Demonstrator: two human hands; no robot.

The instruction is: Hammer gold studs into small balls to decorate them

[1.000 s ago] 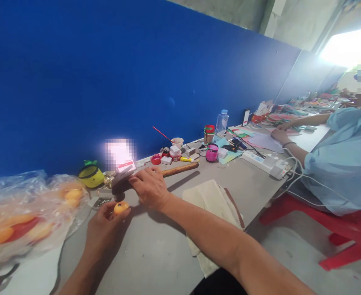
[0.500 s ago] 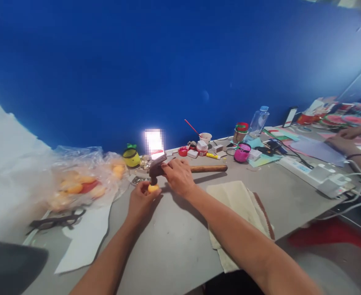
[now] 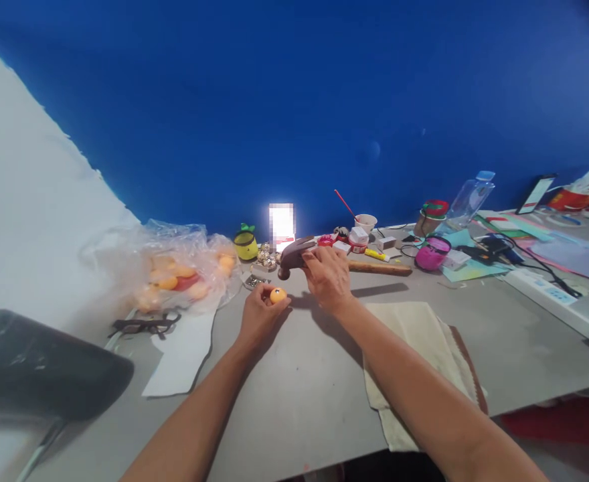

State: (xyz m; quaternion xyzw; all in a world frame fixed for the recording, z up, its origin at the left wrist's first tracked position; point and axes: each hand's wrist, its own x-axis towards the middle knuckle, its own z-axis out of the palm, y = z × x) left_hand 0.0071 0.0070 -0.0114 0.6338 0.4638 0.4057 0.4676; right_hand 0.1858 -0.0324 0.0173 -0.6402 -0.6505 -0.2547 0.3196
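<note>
Here our left grip [image 3: 260, 313] pinches the orange ball [image 3: 278, 297] at its fingertips, dark spot [image 3: 277, 291] up, seemingly to steady it; our right grip [image 3: 328, 278] wraps the hammer [image 3: 379, 268] right behind its head [image 3: 293, 256], likely for control; that head hangs left of it, clear of the ball.

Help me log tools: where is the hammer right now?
In the head view, the hammer is just right of centre, held near its head in the right hand, its striking end just above the orange ball in the left hand.
</note>
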